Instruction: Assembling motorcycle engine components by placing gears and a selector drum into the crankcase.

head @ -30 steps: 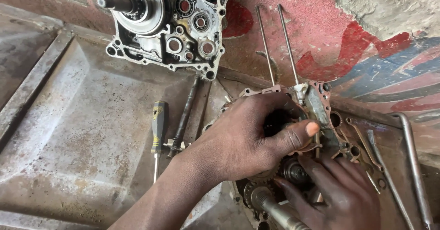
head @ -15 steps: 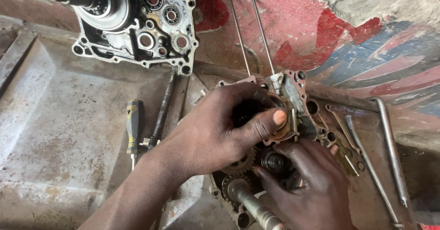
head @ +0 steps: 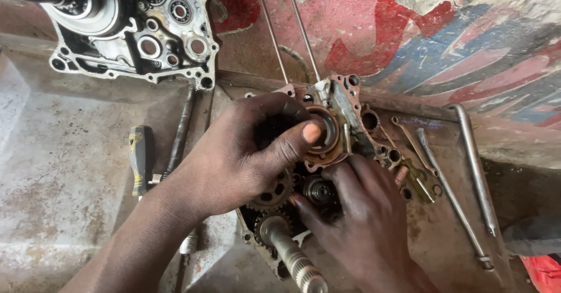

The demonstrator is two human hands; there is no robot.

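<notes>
A dirty engine crankcase half (head: 350,109) lies open in the middle of a metal tray, with gears (head: 274,193) and a splined shaft (head: 292,258) showing. My left hand (head: 245,153) is curled over the gear cluster, thumb pressed beside a round bearing seat (head: 324,130). Below it my right hand (head: 359,211) has its fingertips on a small gear shaft (head: 317,189) inside the case. Two long studs (head: 286,30) rise from the case's top edge.
A second crankcase half (head: 134,27) with a crankshaft sits at upper left. A black and yellow screwdriver (head: 140,158) and a rod (head: 181,129) lie left of my arm. Long rods and wrenches (head: 461,193) lie at right. A painted wall (head: 409,36) runs behind.
The view has shifted, so everything sits further left and lower in the picture. My left thumb has slid closer to the bearing seat; my right hand's fingers stay on the small gear shaft.
</notes>
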